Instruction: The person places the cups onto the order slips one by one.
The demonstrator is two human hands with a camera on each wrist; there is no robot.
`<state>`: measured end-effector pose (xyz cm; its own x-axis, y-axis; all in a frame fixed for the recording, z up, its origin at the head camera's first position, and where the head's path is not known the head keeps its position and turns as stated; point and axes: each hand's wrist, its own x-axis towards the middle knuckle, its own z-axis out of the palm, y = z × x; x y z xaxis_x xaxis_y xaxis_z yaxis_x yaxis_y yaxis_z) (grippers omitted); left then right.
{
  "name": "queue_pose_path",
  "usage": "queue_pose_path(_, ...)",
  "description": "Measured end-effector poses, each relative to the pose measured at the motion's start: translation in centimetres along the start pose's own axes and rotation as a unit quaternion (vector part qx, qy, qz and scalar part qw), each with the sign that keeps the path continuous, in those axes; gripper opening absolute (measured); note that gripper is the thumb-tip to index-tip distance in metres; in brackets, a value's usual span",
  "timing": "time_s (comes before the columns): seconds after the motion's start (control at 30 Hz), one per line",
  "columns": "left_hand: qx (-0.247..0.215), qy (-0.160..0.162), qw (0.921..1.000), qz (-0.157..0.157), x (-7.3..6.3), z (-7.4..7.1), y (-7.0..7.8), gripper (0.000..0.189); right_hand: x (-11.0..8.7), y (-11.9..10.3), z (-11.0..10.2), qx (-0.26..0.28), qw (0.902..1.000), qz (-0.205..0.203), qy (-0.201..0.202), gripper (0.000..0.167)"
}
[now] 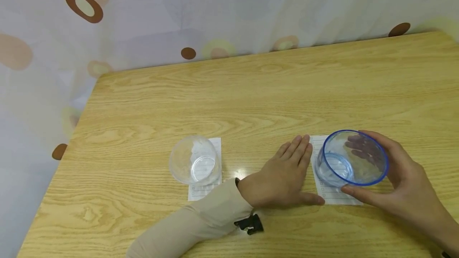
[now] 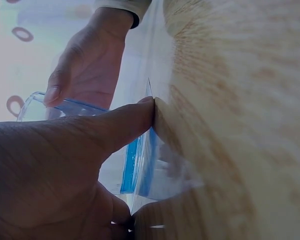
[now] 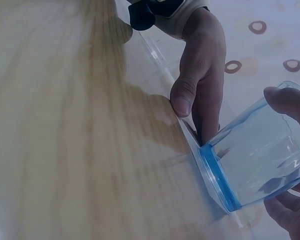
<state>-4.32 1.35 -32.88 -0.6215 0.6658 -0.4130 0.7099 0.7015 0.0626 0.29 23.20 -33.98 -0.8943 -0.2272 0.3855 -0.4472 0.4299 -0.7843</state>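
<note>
A beige sleeve [image 1: 201,220] covers the left forearm, with a black plastic buckle [image 1: 250,224] at its wrist.

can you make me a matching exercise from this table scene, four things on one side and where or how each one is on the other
Things:
1. blue cup
2. clear cup
3. left hand
4. right hand

States:
A. lies flat, thumb on the edge of the paper slip
B. stands alone on the left paper slip
C. curled round a cup's rim
D. tilted on the right paper slip

Pairs: 1-D, 2-B, 3-A, 4-C
</note>
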Motion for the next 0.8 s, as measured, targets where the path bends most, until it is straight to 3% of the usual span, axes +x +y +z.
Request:
queue_pose_path(0.57,-0.013,0.012,0.9998,0.005,0.1,0.0,-0.2,0.107,0.2,0.4,-0.1,0.090,0.9959,0.005,-0.006,0.114)
queue_pose_path(0.7,-0.040,0.024,0.9989,0.002,0.1,-0.1,-0.4,0.105,0.3,0.6,-0.1,0.165,0.9859,0.004,-0.025,0.114)
queue_pose_path(0.8,-0.061,0.046,0.9970,-0.007,-0.6,-1.0,-0.8,0.100,0.7,0.6,-0.3,0.224,0.9734,-0.017,-0.042,0.116)
